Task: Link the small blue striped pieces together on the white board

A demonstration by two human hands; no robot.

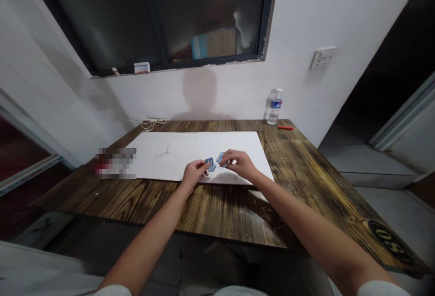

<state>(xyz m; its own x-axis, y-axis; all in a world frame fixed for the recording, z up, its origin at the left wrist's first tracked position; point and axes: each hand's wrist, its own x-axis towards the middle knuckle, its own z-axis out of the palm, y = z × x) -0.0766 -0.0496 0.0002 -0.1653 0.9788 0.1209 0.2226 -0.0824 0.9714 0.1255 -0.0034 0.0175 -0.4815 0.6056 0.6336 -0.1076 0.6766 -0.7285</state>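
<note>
Over the front part of a white board point(200, 144), my left hand point(195, 172) pinches a few small blue-and-white cards point(210, 164) between thumb and fingers. Just to the right, my right hand point(239, 163) is closed on more blue-and-white cards point(219, 157), which are partly covered by its fingers. The two groups of cards are close together, with a narrow gap between them. Thin dark lines point(167, 152) show on the board left of my hands.
The board lies on a dark wooden table point(217, 205). At the back stand a water bottle point(274, 107), a red pen point(285, 128) and a coiled white cable point(153, 123). A blurred object point(117, 163) sits at the board's left end.
</note>
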